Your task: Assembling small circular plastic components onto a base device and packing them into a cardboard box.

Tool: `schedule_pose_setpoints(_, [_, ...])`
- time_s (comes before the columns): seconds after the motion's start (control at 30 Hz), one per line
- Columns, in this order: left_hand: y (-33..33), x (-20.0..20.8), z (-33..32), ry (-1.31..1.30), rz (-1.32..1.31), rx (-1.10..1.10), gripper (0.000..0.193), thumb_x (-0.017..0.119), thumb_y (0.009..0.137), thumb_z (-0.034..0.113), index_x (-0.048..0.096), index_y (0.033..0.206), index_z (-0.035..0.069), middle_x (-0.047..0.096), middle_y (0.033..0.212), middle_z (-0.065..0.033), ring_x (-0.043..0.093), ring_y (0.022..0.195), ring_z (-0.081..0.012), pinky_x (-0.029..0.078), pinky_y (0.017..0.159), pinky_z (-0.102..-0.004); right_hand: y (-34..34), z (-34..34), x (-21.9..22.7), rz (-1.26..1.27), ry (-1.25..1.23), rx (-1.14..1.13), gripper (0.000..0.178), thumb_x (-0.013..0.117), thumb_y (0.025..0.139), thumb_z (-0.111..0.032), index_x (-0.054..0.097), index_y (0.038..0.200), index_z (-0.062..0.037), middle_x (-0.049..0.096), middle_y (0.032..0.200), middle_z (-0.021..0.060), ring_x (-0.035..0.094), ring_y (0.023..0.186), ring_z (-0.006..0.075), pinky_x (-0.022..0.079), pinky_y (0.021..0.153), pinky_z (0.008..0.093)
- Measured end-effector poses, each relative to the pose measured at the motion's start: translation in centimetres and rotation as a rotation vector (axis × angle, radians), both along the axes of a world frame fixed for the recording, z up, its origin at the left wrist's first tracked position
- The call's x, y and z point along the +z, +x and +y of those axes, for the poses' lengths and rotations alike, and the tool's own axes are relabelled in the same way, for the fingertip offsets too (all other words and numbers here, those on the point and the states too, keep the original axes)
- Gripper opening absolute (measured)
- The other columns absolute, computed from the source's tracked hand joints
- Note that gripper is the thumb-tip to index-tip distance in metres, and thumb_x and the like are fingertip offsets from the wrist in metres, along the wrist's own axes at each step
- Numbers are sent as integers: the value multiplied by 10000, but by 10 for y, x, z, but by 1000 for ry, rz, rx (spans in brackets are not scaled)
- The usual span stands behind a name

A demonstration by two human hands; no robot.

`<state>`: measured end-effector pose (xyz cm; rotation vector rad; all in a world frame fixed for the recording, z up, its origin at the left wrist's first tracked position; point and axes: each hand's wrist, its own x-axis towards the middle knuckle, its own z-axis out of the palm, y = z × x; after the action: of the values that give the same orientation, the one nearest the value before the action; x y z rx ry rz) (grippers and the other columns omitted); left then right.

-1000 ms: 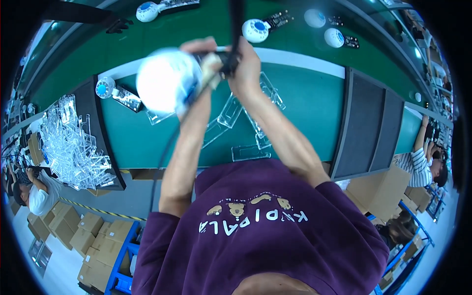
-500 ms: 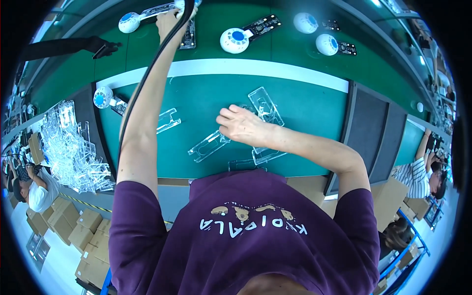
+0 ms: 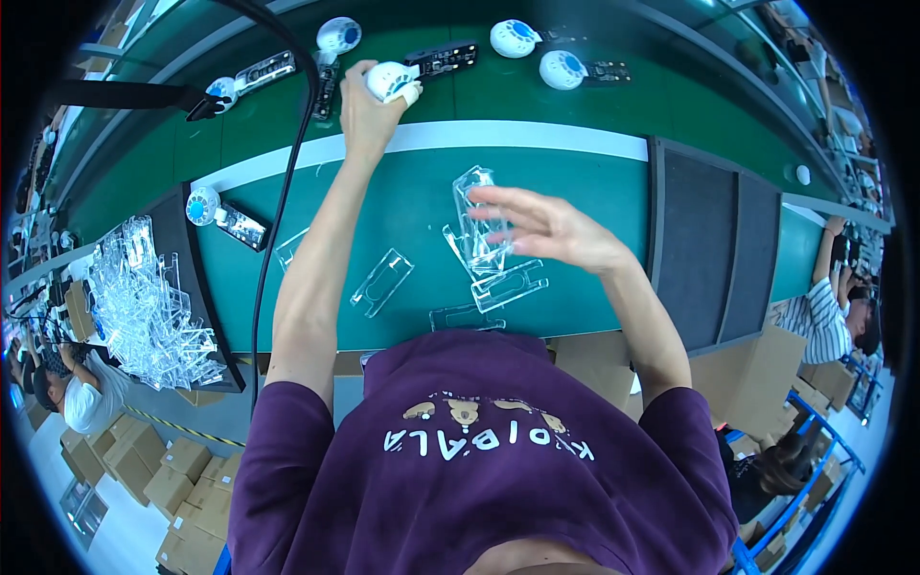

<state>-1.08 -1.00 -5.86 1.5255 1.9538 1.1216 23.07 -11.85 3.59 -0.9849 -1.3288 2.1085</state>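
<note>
On the green belt at the far side, my left hand (image 3: 372,107) closes around a white round device (image 3: 388,80) with a blue centre. A black circuit board (image 3: 441,60) is joined to this device. My right hand (image 3: 561,228) hovers with fingers spread, holding nothing, beside a cluster of clear plastic frames (image 3: 472,206). Nearer to me lie another clear frame (image 3: 510,286), one by my shirt (image 3: 468,317), and one at the middle left (image 3: 383,280). A further clear frame (image 3: 290,249) is partly hidden behind my left forearm.
More white devices with boards sit on the belt (image 3: 565,115), and one device (image 3: 202,205) rests on the table's left. A dark tray heaped with clear plastic pieces (image 3: 144,307) stands left. A black tray (image 3: 700,249) is right. A black cable (image 3: 278,225) hangs across the left side.
My left hand has left the devices at the far left and taken hold of another white device. My right hand has come off the clear frames, moved right and opened.
</note>
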Motion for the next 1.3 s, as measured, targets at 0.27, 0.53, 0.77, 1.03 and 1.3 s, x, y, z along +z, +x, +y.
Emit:
schedule_pose_setpoints(0.27, [-15, 30, 10, 178, 16, 74, 726, 793, 602, 393, 450, 1116, 11, 496, 1028, -99, 551, 923, -243, 456, 782, -360, 18, -22, -45, 121, -177, -374, 355, 515, 874, -126, 470, 1204, -4, 566, 1043, 101, 549, 955, 187, 453, 783, 308])
schedule_pose_setpoints(0.53, [-5, 92, -32, 43, -507, -50, 674, 731, 685, 389, 446, 1151, -6, 553, 1008, -121, 580, 894, -204, 496, 726, -330, -31, 6, 11, -701, 636, -352, 501, 664, 771, -188, 476, 1202, -14, 515, 847, 79, 528, 744, 188, 436, 676, 276])
schedule_pose_setpoints(0.77, [2, 105, -56, -192, -749, -95, 657, 669, 743, 383, 408, 1189, -23, 552, 1032, -147, 586, 928, -210, 523, 716, -369, -77, 24, -5, -800, 1260, -330, 621, 720, 699, -227, 465, 1241, -64, 479, 921, 121, 514, 713, 236, 449, 660, 334])
schedule_pose_setpoints(1.03, [1, 95, -60, -126, -814, -107, 595, 613, 800, 323, 393, 1225, -29, 549, 1071, -143, 588, 942, -219, 503, 775, -356, -83, 14, -21, -820, 1237, -428, 603, 708, 718, -288, 477, 1248, -115, 491, 953, 115, 543, 724, 238, 472, 647, 345])
schedule_pose_setpoints(1.3, [25, 59, -101, -48, -1277, -348, 503, 587, 847, 307, 430, 1229, 19, 541, 1160, -140, 562, 1009, -207, 439, 891, -336, -77, 15, -11, -632, 1232, -341, 500, 634, 798, -281, 473, 1233, -93, 515, 878, 113, 551, 735, 217, 465, 655, 340])
